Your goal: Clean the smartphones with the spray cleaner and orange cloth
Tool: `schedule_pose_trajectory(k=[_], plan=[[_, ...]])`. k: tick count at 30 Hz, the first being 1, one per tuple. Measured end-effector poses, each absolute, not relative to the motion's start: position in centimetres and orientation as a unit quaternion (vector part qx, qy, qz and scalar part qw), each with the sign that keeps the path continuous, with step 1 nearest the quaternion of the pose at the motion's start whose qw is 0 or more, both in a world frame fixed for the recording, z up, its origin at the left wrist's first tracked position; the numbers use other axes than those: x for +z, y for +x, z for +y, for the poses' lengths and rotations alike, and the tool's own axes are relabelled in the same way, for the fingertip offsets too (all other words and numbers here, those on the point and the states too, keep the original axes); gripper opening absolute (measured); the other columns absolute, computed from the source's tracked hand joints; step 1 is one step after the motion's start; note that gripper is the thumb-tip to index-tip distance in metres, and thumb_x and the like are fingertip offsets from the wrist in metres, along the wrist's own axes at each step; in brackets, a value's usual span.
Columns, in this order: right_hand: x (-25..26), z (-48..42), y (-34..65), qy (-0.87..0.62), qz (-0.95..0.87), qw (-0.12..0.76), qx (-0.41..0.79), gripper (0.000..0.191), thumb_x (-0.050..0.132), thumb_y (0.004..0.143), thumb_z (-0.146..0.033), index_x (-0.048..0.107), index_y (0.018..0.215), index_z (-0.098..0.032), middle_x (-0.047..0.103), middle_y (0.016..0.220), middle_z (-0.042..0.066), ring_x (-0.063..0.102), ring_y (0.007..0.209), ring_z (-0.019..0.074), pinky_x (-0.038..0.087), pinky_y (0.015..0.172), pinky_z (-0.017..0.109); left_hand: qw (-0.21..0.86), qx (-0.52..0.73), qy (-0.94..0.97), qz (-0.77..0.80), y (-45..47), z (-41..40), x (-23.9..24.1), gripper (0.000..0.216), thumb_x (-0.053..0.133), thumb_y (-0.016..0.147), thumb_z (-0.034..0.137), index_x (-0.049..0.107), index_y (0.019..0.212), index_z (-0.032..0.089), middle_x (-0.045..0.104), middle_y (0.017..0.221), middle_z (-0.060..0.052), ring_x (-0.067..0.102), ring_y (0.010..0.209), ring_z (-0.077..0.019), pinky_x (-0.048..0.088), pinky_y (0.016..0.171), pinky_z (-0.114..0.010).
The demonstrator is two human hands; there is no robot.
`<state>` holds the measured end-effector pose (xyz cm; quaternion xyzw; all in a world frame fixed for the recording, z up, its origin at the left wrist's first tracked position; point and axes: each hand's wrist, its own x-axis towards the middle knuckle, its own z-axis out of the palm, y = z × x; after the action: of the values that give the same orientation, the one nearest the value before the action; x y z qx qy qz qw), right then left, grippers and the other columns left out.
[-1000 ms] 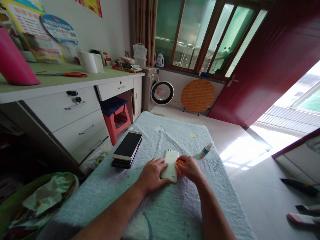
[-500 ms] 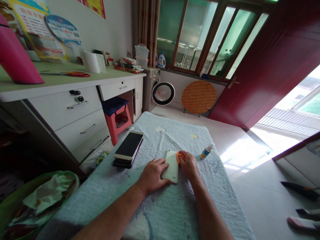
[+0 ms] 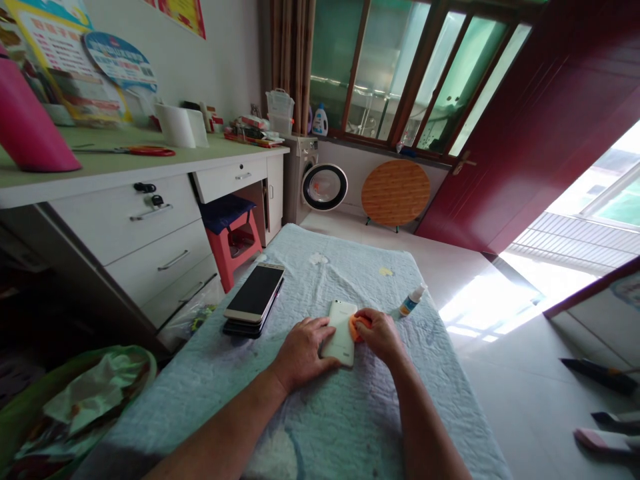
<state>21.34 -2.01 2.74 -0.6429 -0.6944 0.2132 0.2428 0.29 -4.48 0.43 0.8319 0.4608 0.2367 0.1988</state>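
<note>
A white smartphone [image 3: 342, 331] lies back side up on the pale blue quilted cover [image 3: 350, 420]. My left hand [image 3: 303, 353] holds it along its left edge, fingers on the upper side and thumb at the bottom corner. In my right hand [image 3: 379, 333] an orange cloth [image 3: 357, 327] is bunched up, pressed against the phone's right edge. A small spray bottle [image 3: 411, 301] with a white cap stands just beyond my right hand. Left of the hands, a gold-framed smartphone [image 3: 256, 292] with a dark screen rests on a stack of darker ones.
A desk with drawers [image 3: 165, 220] runs along the left, and a red stool [image 3: 235, 243] is partly under it. A bin [image 3: 85, 400] with crumpled waste stands at the lower left. Farther off are a washing machine [image 3: 300, 177] with its door ajar and a round wooden tabletop [image 3: 395, 192].
My right hand has slid the orange cloth slightly down along the phone's right edge. My left hand keeps its hold on the phone. The whole view has shifted a little.
</note>
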Motion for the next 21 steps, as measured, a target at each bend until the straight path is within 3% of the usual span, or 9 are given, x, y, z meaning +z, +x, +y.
schedule_pose_trajectory(k=[21], plan=[[4.7, -3.2, 21.5, -0.613, -0.713, 0.189, 0.282, 0.021, 0.055, 0.070, -0.022, 0.073, 0.077, -0.016, 0.065, 0.061, -0.001, 0.051, 0.055, 0.0103, 0.035, 0.054, 0.021, 0.213, 0.231, 0.826, 0.468, 0.3, -4.5, 0.5, 0.063, 0.076, 0.068, 0.056, 0.066, 0.120, 0.020, 0.060, 0.131, -0.012, 0.055, 0.116, -0.0318, 0.041, 0.101, -0.046]])
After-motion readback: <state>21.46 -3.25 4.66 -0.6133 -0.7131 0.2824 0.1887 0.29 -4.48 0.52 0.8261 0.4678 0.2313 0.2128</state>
